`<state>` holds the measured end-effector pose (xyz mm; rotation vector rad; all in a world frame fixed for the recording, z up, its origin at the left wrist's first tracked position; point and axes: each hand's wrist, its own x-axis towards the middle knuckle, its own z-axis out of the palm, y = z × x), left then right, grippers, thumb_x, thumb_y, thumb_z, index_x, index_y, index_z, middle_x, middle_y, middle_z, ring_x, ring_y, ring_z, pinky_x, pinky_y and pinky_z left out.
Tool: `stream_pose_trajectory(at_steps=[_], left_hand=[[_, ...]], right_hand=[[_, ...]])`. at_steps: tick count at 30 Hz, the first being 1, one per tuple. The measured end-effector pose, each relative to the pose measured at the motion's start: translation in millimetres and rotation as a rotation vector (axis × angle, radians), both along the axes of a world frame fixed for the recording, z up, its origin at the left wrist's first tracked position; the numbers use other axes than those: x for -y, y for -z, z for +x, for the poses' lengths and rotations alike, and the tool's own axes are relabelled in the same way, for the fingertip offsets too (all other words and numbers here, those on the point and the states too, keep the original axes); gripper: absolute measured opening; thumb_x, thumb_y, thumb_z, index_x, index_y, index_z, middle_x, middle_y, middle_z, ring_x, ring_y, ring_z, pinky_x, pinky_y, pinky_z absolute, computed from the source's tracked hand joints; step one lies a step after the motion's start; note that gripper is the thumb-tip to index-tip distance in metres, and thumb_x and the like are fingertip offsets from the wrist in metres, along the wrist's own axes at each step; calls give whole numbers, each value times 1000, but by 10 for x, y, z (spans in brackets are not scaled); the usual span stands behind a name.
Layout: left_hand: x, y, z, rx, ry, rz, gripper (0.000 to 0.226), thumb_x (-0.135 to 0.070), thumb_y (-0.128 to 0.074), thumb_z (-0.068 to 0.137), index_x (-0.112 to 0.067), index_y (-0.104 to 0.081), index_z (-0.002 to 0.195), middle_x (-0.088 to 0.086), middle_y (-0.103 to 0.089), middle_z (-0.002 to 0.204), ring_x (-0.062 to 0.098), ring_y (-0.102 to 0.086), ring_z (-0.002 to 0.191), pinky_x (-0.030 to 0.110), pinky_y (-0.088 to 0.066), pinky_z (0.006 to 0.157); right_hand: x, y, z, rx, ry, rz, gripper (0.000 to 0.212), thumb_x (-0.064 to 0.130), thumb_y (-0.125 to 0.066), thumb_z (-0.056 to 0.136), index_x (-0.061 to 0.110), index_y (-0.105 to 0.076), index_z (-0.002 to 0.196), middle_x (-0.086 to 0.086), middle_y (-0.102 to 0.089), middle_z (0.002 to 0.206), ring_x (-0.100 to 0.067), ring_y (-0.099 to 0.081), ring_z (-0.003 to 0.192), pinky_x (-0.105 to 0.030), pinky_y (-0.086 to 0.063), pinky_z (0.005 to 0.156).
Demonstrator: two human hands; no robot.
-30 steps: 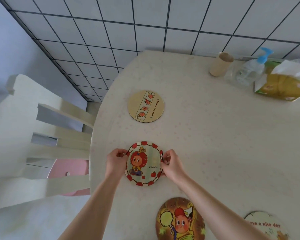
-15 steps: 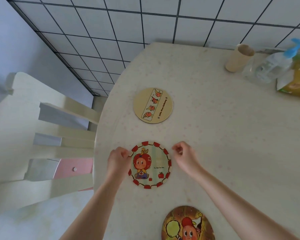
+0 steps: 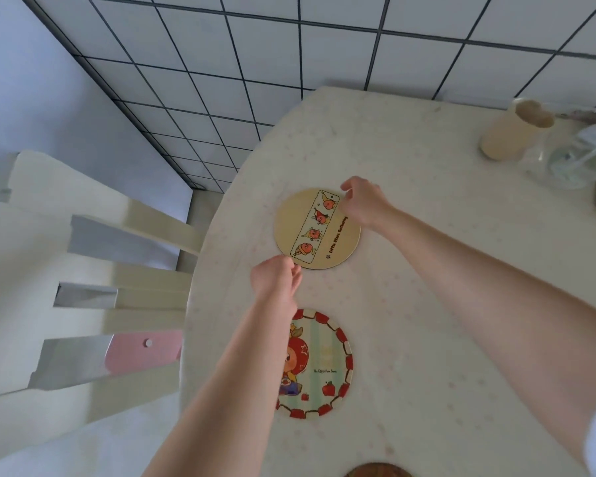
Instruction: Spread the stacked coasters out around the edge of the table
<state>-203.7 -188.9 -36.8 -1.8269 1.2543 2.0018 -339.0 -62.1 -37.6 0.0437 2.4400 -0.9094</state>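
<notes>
From the head view, a round tan wooden coaster with a strip of small orange figures (image 3: 318,229) lies flat near the left edge of the cream speckled desk (image 3: 427,304). The left hand (image 3: 276,280) meets its near rim and the right hand (image 3: 362,203) its far rim, fingers curled narrow on the edges. Nearer, a round coaster with a red scalloped border (image 3: 324,366) lies flat, partly under the left forearm.

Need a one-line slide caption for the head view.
Both bare hands, left and right, reach the round tan fruit-strip coaster near the cream table's edge.
</notes>
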Motion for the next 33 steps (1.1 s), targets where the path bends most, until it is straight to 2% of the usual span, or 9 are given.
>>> stream_pose_trajectory(at_steps=[3, 6, 10, 13, 17, 22, 25, 30, 33], left_hand=[[-37, 14, -49, 4, -132, 55, 10, 6, -56, 86, -2, -62, 87, 11, -63, 88, 19, -65, 77, 36, -59, 83], [-49, 52, -94, -33, -68, -17, 19, 2, -61, 85, -4, -66, 103, 7, -62, 88, 19, -62, 77, 38, -55, 92], [-23, 85, -186, -152, 76, -213, 17, -5, -66, 85, -18, -64, 96, 0, -69, 98, 14, -64, 88, 37, -56, 80], [68, 66, -344, -237, 164, -268, 20, -3, -63, 87, -23, -62, 91, -5, -67, 90, 14, -63, 85, 38, -56, 74], [251, 74, -547, -263, 293, -344, 33, 7, -58, 81, -24, -64, 88, -1, -71, 90, 25, -69, 91, 41, -57, 81], [350, 212, -587, -229, 382, -402, 30, 5, -59, 80, -22, -66, 92, 2, -71, 92, 23, -67, 86, 36, -55, 77], [325, 256, -579, -251, 425, -463, 27, 2, -61, 81, -24, -65, 89, -8, -66, 80, 17, -64, 80, 31, -53, 75], [328, 231, -520, -322, 532, -507, 30, -2, -60, 83, -29, -67, 90, -16, -67, 85, 11, -66, 88, 22, -50, 74], [331, 181, -359, -335, 655, -630, 37, -9, -60, 83, -25, -66, 117, -19, -62, 106, 1, -61, 90, 16, -44, 75]], right_hand=[[69, 45, -106, 31, -35, 35, 47, 7, -51, 89, 11, -43, 135, -14, -45, 136, -29, -45, 122, -30, -39, 84], [60, 65, -154, 2, -60, 39, 34, 9, -49, 91, 8, -54, 125, -13, -53, 130, -28, -50, 118, -32, -43, 87], [-37, 76, -140, 104, 112, -98, 24, 13, -48, 90, 13, -62, 110, -9, -64, 99, -19, -55, 67, -26, -43, 53], [-112, 86, -9, 203, 363, -274, 13, 13, -51, 85, 17, -56, 97, -3, -59, 76, -16, -49, 54, -25, -43, 50], [-180, 157, 326, 200, 550, -430, 13, 9, -54, 83, 22, -51, 84, -2, -61, 83, -16, -60, 66, -29, -54, 60], [-198, 289, 762, 73, 582, -366, 28, 7, -53, 82, 23, -58, 105, 3, -68, 98, -22, -67, 92, -43, -58, 81], [-180, 286, 838, -26, 562, -318, 34, 6, -52, 82, 19, -58, 113, 11, -65, 93, -14, -64, 91, -34, -55, 75], [-191, 255, 835, -51, 442, -170, 30, 7, -50, 82, 14, -57, 111, -1, -58, 108, -20, -56, 102, -31, -46, 78], [-315, 217, 900, -84, 373, -117, 31, 5, -47, 84, 5, -57, 113, 2, -48, 104, -21, -51, 106, -28, -39, 81]])
